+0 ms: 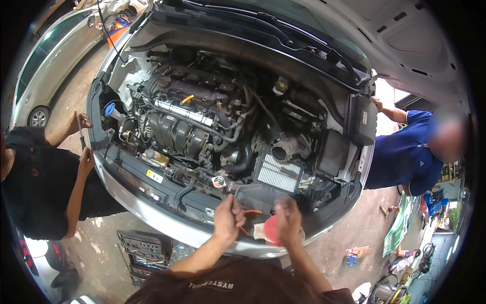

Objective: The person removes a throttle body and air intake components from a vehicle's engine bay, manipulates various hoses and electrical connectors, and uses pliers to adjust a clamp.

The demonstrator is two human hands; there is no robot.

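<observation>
Near the front edge of an open engine bay, my left hand (228, 219) is closed, fingers curled around something thin and dark that I cannot make out. Beside it, my right hand (289, 221) is smeared by motion, so its grip is unclear. A round red object (272, 231) and a pale, cloth-like piece (259, 232) lie just below and left of the right hand. Between my hands runs a thin orange cord or handle (252, 211). Beyond them sits a pleated white air filter (277, 173) in its box, with an open intake duct (286, 148) above it.
The engine (192, 106) fills the bay's middle; a radiator cap (218, 181) sits near the front. At left, a person in black (40, 177) holds a slim tool. Another in blue (405, 147) reaches to the right side. A socket set case (143, 249) stands on the floor.
</observation>
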